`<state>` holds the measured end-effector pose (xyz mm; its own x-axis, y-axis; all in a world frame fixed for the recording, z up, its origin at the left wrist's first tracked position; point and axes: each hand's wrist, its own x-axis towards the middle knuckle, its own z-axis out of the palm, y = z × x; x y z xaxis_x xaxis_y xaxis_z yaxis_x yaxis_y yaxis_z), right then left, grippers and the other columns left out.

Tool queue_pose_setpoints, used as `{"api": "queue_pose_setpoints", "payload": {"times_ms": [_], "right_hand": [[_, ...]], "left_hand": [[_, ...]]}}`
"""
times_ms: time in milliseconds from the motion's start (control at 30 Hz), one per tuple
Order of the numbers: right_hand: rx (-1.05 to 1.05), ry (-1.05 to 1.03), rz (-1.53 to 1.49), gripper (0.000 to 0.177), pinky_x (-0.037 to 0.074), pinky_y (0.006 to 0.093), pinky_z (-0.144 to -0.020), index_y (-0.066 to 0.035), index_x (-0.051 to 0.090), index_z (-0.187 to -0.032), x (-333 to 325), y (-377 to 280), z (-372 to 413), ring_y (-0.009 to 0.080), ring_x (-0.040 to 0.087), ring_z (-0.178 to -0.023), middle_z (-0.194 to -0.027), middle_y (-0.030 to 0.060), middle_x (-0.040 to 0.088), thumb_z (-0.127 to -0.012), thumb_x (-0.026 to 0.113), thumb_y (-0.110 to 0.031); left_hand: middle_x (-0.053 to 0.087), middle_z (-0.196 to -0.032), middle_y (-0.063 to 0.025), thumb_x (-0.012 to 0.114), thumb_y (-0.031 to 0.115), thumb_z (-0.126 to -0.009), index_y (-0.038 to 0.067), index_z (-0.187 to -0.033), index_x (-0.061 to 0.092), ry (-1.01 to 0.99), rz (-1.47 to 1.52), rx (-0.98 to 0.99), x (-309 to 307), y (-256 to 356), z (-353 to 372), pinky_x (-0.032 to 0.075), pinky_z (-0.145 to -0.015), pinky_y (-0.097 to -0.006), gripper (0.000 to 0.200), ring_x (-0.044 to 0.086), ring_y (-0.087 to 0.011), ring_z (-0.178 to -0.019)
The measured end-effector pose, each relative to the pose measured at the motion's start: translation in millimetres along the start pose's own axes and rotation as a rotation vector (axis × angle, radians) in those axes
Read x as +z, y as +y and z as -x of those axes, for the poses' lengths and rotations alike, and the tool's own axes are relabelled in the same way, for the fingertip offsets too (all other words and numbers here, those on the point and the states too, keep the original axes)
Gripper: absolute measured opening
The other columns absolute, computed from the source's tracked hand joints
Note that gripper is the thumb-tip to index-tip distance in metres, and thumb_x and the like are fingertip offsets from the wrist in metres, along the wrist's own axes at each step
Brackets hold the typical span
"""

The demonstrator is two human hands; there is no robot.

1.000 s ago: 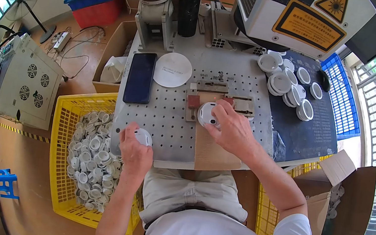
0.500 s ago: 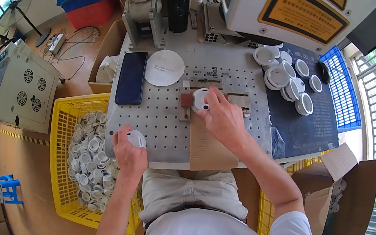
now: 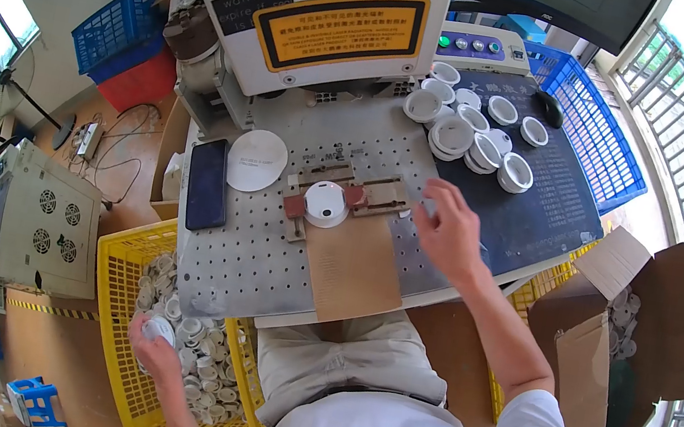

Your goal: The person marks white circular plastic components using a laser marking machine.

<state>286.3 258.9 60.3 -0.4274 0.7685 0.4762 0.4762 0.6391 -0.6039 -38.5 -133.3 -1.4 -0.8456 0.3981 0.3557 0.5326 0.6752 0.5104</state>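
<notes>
- The left hand [image 3: 153, 349] is low at the near left, over the yellow basket [image 3: 113, 292]. Its fingers are curled round one white cap [image 3: 157, 329] lifted from the heap.
- The right hand [image 3: 449, 228] hangs above the perforated plate [image 3: 251, 262], just right of the clamp fixture [image 3: 364, 192]. The fingers are spread wide and hold nothing.
- Another white cap, the seated cap [image 3: 326, 203], sits in the fixture with its dome up, under the laser head [image 3: 332, 11] with its yellow warning label. No hand touches it.
- A cardboard strip [image 3: 351, 265] runs from the fixture toward the person.
- On the plate to the left lie a dark phone [image 3: 208, 184] and a white disc [image 3: 257, 161].
- Far right on the dark mat [image 3: 543, 212] stands a cluster of caps [image 3: 474, 136], most of them open side up.
- To my eye the seated cap is what matters at this step. I would keep the free hand clear of the laser head and off the fixture, so the cap stays square against its stops.
- I would also keep the basket cap gripped by its rim. From here I cannot tell which way up it sits in the fingers.
</notes>
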Motion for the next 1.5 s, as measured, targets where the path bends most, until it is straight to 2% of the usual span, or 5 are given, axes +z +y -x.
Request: {"api": "queue_pose_setpoints", "payload": {"times_ms": [467,700,833,900,1500], "right_hand": [[0.049,0.137,0.466,0.015,0.054,0.0428,-0.071,-0.003,0.067,-0.1,-91,92,-20,0.0359,0.067,-0.081,-0.107,0.0141,0.064,-0.092,0.063,-0.014],[0.791,-0.35,-0.922,0.021,0.039,0.0222,-0.05,0.0,0.063,-0.101,-62,14,16,0.004,0.051,-0.057,-0.064,-0.0016,0.055,-0.1,0.058,-0.021],[0.903,-0.474,-0.775,0.022,0.045,0.0281,-0.055,-0.001,0.062,-0.106,-53,15,27,0.0111,0.055,-0.059,-0.074,0.0031,0.061,-0.096,0.064,-0.02],[0.244,-0.21,0.052,0.029,0.051,0.0348,-0.065,-0.001,0.062,-0.11,-54,8,29,0.0217,0.061,-0.064,-0.091,0.0092,0.066,-0.089,0.07,-0.02],[-0.192,-0.741,-0.021,0.054,0.054,0.0425,-0.08,-0.006,0.051,-0.128,10,-57,8,0.0347,0.067,-0.089,-0.134,0.0158,0.049,-0.081,0.074,-0.018]], "left_hand": [[0.053,-0.122,-0.0244,0.051,-0.011,-0.062,-0.011,-0.099,0.056,-0.152,0.236,0.421,50,122,-35,0.036,-0.105,-0.0453,0.038,0.049,-0.0401,-0.118],[0.058,-0.114,-0.0271,0.064,0.003,-0.069,-0.009,-0.071,0.069,-0.208,0.101,0.869,157,266,-52,0.039,-0.1,-0.0481,0.013,0.048,-0.0395,-0.117],[0.061,-0.098,-0.0238,0.064,0.007,-0.072,0.0,-0.073,0.073,-0.41,-0.201,1.007,175,299,-40,0.041,-0.09,-0.0486,0.012,0.05,-0.0356,-0.108],[0.062,-0.096,-0.0226,0.064,0.008,-0.072,0.001,-0.071,0.072,-0.256,-0.046,1.03,174,290,-41,0.042,-0.088,-0.0472,0.011,0.05,-0.0351,-0.108],[0.05,-0.124,-0.0246,0.065,-0.006,-0.057,-0.008,-0.066,0.065,-0.172,-0.019,0.667,85,133,-18,0.041,-0.093,-0.0479,0.009,0.049,-0.0434,-0.107]]}}
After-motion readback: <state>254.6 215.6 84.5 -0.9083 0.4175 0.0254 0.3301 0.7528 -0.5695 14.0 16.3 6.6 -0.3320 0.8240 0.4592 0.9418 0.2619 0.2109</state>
